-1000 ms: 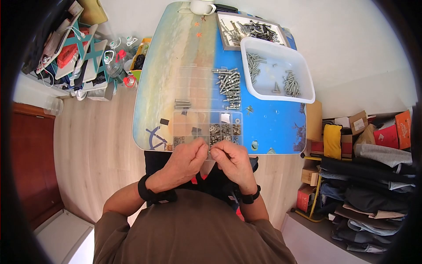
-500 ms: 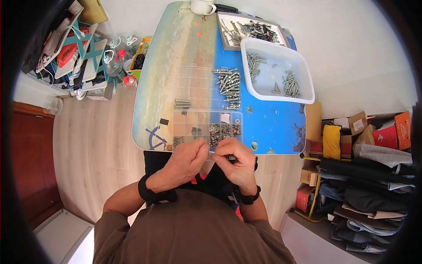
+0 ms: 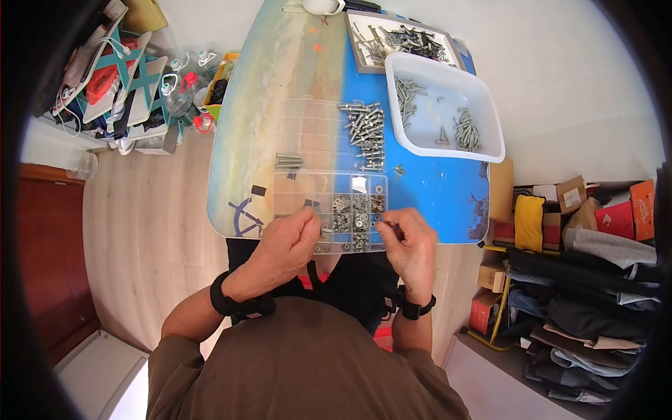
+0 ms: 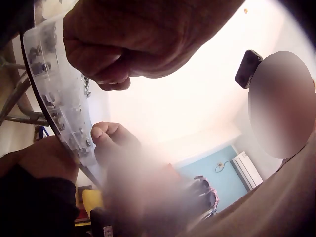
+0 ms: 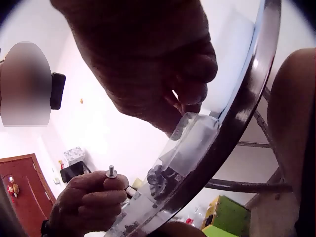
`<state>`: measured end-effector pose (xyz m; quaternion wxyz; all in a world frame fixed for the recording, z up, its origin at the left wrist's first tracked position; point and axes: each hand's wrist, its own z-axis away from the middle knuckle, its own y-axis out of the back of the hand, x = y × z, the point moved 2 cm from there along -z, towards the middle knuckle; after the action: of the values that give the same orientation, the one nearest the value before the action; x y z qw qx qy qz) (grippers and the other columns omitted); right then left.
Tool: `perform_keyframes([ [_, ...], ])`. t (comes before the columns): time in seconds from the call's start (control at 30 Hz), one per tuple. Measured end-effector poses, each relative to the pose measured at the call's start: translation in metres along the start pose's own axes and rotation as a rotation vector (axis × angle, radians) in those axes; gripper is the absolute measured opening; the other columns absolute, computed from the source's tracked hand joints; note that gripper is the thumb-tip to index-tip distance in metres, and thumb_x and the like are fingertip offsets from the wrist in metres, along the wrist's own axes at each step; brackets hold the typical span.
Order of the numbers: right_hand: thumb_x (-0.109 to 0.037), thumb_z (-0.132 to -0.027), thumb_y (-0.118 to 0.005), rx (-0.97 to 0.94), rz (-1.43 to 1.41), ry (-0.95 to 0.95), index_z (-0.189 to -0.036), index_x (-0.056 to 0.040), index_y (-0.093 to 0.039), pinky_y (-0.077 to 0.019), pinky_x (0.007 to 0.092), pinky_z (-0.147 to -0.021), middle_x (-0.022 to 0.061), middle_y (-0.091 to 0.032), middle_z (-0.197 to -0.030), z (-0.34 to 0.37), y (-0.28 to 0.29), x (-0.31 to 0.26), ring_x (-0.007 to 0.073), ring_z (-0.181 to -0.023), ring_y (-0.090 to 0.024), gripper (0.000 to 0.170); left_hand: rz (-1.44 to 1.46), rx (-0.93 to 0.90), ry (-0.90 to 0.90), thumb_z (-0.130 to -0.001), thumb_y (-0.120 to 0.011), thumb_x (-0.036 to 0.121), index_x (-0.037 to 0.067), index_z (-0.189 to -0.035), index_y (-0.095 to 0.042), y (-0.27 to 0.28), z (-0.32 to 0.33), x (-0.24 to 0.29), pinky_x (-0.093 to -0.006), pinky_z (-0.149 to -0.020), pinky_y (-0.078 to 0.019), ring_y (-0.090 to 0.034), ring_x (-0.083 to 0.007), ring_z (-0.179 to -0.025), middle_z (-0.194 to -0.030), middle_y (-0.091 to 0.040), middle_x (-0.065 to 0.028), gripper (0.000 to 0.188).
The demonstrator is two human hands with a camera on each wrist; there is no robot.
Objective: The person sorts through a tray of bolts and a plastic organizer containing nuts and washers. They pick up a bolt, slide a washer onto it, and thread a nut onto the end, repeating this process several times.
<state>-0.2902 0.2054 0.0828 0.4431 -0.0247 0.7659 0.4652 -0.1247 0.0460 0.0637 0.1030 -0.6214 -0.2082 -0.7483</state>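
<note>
So that its shank stands clear, presumably, the left hand (image 3: 283,243) pinches a bolt (image 5: 111,171) upright at the near left of the compartment box (image 3: 297,184); the right hand (image 3: 413,243) bends over its right edge, whether pinching anything I cannot tell.

We see the right hand (image 3: 414,246) move away from the left hand (image 3: 285,245), out to the right edge of the box (image 3: 318,185). The left hand shifts a bit forward and left. A wide gap opens between them, and we get nuts (image 3: 360,242) in the front compartments uncovered. Head view shifts slightly, cutting off more mug (image 3: 322,6).
</note>
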Motion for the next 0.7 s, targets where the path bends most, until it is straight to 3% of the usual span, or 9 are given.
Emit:
perform_keyframes([
  [0.13, -0.004, -0.08, -0.076, -0.03, 0.061, 0.043, -0.092, -0.0027, -0.069, -0.05, 0.0325, -0.055, 0.0108, -0.068, -0.086, -0.001, -0.003, 0.0, 0.0227, -0.061, -0.063, 0.014, -0.019, -0.009, 0.001, -0.106, -0.041, 0.021, 0.002, -0.083, -0.046, 0.0, 0.0, 0.0, -0.0271, -0.05, -0.0373, -0.044, -0.0093, -0.053, -0.059, -0.045, -0.0003, 0.03],
  [0.23, -0.006, -0.081, -0.076, -0.068, 0.07, -0.041, -0.095, -0.0031, -0.07, -0.0497, 0.0332, -0.054, 0.0115, -0.067, -0.087, 0.0, -0.001, -0.007, 0.0234, -0.061, -0.063, 0.016, -0.032, -0.006, -0.007, -0.105, -0.042, 0.021, 0.002, -0.082, -0.046, 0.0, -0.001, 0.002, -0.0276, -0.05, -0.0374, -0.045, -0.0096, -0.053, -0.059, -0.045, -0.0007, 0.03],
  [0.33, -0.007, -0.08, -0.077, -0.031, -0.048, -0.029, -0.098, -0.0035, -0.071, -0.0512, 0.0335, -0.055, 0.0126, -0.067, -0.091, 0.0, 0.0, -0.019, 0.0249, -0.062, -0.064, 0.02, -0.055, -0.013, -0.011, -0.105, -0.042, 0.02, 0.002, -0.082, -0.046, -0.001, -0.002, 0.002, -0.0285, -0.05, -0.0379, -0.045, -0.0099, -0.053, -0.059, -0.045, -0.0013, 0.029],
  [0.4, -0.007, -0.079, -0.078, -0.112, -0.259, 0.132, -0.103, -0.0025, -0.07, -0.0528, 0.0335, -0.057, 0.0137, -0.068, -0.094, 0.002, -0.006, -0.032, 0.0265, -0.065, -0.066, 0.025, -0.062, -0.027, -0.006, -0.105, -0.043, 0.02, 0.002, -0.082, -0.046, -0.004, -0.002, 0.005, -0.029, -0.05, -0.0383, -0.046, -0.0101, -0.053, -0.059, -0.045, -0.0015, 0.029],
  [0.47, -0.006, -0.079, -0.078, -0.161, -0.261, 0.155, -0.105, -0.0022, -0.069, -0.0535, 0.0335, -0.059, 0.0137, -0.068, -0.096, 0.001, -0.014, -0.042, 0.0269, -0.068, -0.066, 0.027, -0.019, -0.04, -0.015, -0.101, -0.047, 0.018, -0.001, -0.085, -0.049, -0.007, -0.001, 0.013, -0.0416, -0.055, -0.0411, -0.05, -0.0321, -0.055, -0.064, -0.049, -0.0194, 0.025],
  [0.57, -0.004, -0.079, -0.078, -0.222, -0.293, 0.253, -0.108, -0.0015, -0.067, -0.0539, 0.0339, -0.06, 0.0139, -0.069, -0.095, 0.001, -0.027, -0.04, 0.0284, -0.072, -0.067, 0.031, 0.047, -0.075, 0.032, -0.101, -0.046, 0.018, -0.001, -0.085, -0.05, -0.01, 0.001, 0.015, -0.0401, -0.054, -0.0413, -0.05, -0.0278, -0.054, -0.064, -0.05, -0.0173, 0.025],
  [0.63, 0.001, -0.077, -0.078, -0.23, -0.36, 0.208, -0.103, 0.0, -0.069, -0.0542, 0.0273, -0.061, 0.011, -0.07, -0.092, 0.003, -0.031, -0.038, 0.0188, -0.072, -0.068, 0.028, 0.066, -0.089, 0.067, -0.102, -0.046, 0.018, -0.001, -0.086, -0.05, -0.008, 0.003, 0.014, -0.0391, -0.054, -0.0417, -0.051, -0.0257, -0.054, -0.064, -0.05, -0.0161, 0.025],
  [0.7, 0.002, -0.077, -0.078, -0.241, -0.389, 0.189, -0.102, 0.0, -0.069, -0.0539, 0.0267, -0.061, 0.0107, -0.071, -0.092, 0.005, -0.033, -0.035, 0.0179, -0.072, -0.068, 0.027, 0.089, -0.111, 0.099, -0.102, -0.045, 0.018, -0.001, -0.086, -0.05, -0.008, 0.005, 0.011, -0.0382, -0.053, -0.0421, -0.052, -0.0236, -0.054, -0.064, -0.05, -0.0149, 0.025],
])
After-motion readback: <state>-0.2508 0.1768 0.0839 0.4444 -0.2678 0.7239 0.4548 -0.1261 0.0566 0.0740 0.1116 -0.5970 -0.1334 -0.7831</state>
